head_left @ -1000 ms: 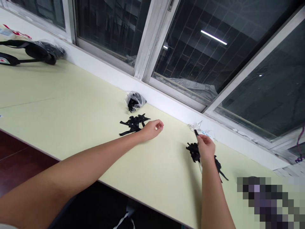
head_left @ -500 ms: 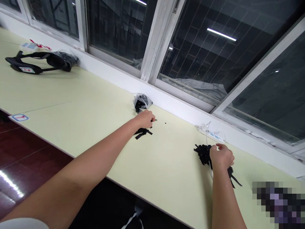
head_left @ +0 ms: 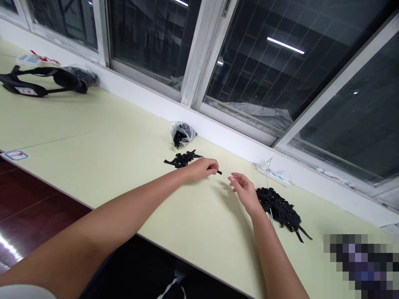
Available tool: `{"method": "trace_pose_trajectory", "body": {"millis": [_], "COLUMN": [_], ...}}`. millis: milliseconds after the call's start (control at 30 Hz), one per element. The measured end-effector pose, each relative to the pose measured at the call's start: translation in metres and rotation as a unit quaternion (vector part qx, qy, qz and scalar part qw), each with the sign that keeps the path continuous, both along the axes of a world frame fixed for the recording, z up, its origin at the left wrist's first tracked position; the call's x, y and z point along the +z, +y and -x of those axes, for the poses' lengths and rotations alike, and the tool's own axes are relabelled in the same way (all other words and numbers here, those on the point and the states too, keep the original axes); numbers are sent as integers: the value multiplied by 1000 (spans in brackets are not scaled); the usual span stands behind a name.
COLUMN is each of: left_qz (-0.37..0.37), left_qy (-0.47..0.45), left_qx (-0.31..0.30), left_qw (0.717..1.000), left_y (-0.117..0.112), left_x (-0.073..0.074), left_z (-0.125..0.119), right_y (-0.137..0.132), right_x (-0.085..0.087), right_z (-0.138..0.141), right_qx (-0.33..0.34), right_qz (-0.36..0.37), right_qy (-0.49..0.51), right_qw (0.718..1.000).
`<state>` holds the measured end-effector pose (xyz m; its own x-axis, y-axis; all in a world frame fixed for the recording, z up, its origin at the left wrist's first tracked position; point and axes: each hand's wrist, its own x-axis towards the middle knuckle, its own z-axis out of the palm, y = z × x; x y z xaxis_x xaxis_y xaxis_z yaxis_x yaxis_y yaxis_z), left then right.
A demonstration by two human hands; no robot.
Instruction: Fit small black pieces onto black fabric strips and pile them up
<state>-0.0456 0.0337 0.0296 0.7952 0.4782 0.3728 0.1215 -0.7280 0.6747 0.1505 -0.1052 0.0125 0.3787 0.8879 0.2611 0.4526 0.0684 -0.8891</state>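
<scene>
My left hand is closed on a short black strip, whose end pokes out past the fingertips toward the right. Facing it, my right hand has its fingers apart and holds nothing that shows. Behind my left wrist lies a small pile of black strips. A larger heap of black strips spreads out to the right of my right hand, with a white cable running over it. Beyond the small pile, a clear plastic bag with black pieces inside leans near the wall.
A white power strip with cables sits along the wall behind the large heap. Far left on the pale table rest a black headset and another power strip. A pixelated dark object fills the lower right. Windows line the back.
My left hand has come away from the small pile, moving right with a black strip. The right hand has left the large heap, swung left and opened near it.
</scene>
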Motion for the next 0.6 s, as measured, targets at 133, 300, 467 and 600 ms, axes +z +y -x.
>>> {"method": "trace_pose_trajectory", "body": {"millis": [133, 300, 467, 600], "left_qz": [59, 81, 109, 128], "left_qy": [-23, -20, -27, -24], "left_qx": [-50, -37, -37, -47], "left_qw": [997, 996, 993, 990], "left_y": [-28, -25, -15, -16], "left_x": [-2, -9, -17, -18], "left_z": [-12, -13, -15, -17], "right_y": [2, 0, -3, -4], "right_x": [-4, -4, 1, 2], "right_z": [12, 6, 1, 0], "right_qx": [103, 78, 44, 33], "right_qz": [28, 21, 30, 38], "right_qy": [38, 60, 76, 61], "right_qw": [994, 995, 996, 997]}}
